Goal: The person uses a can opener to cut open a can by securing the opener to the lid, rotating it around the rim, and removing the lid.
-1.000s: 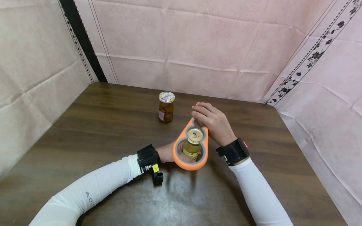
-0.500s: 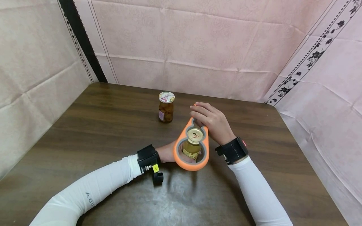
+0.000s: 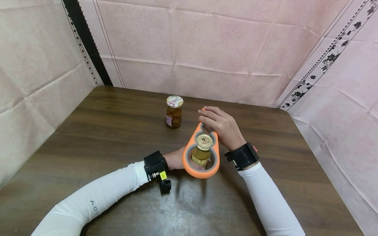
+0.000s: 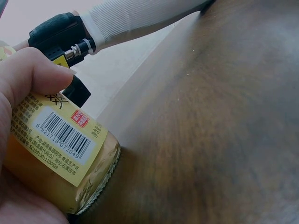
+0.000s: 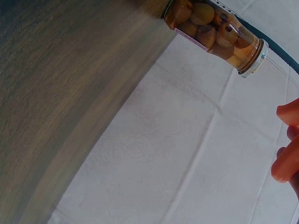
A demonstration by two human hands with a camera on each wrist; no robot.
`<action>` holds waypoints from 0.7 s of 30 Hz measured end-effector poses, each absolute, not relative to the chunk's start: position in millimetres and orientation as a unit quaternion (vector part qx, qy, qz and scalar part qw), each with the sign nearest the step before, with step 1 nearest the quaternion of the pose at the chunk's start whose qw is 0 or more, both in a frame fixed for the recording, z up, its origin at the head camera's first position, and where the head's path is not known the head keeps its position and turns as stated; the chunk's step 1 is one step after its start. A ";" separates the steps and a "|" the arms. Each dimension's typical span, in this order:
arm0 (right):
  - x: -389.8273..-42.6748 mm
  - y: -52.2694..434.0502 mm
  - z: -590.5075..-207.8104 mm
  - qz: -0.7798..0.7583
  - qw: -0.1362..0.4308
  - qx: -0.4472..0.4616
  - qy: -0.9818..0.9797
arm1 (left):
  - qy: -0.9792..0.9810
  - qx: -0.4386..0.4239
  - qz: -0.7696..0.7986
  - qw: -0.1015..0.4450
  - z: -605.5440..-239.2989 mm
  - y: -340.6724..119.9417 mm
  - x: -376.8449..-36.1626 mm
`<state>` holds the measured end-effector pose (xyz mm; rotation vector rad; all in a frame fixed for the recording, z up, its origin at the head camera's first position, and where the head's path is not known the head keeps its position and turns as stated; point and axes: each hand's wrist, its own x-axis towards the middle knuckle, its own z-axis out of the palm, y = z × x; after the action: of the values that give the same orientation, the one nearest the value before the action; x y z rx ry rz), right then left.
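**Both hands on the jar and opener**

I see my left hand (image 3: 177, 159) wrapped around the body of the yellow jar (image 3: 200, 155), thumb pressed on its label – the jar stands upright on the table (image 3: 112, 137), near the middle. My right hand (image 3: 220, 126) grasps the narrow end of the orange opener (image 3: 189, 164), whose ring sits around the jar's gold lid (image 3: 204, 141). At 11 o'clock from the yellow jar, apart from it, stands a second jar (image 3: 174, 112) – upright, lid on.
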<state>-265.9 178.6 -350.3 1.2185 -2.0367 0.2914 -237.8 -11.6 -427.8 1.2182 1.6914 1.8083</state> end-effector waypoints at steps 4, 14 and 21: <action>-265.9 178.7 -349.9 0.115 0.364 0.479 -0.790 | 0.606 0.427 0.644 0.192 -430.0 -12.9 -237.3; -268.5 176.6 -350.2 0.118 0.362 0.477 -0.792 | 0.573 0.446 0.660 0.194 -430.7 -11.9 -235.5; -269.1 175.5 -349.3 0.122 0.357 0.480 -0.792 | 0.583 0.442 0.656 0.186 -433.7 -10.9 -236.9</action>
<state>-269.1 175.5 -349.3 1.2399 -2.0439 0.3159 -236.9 -10.9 -433.7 1.2447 1.6428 1.8470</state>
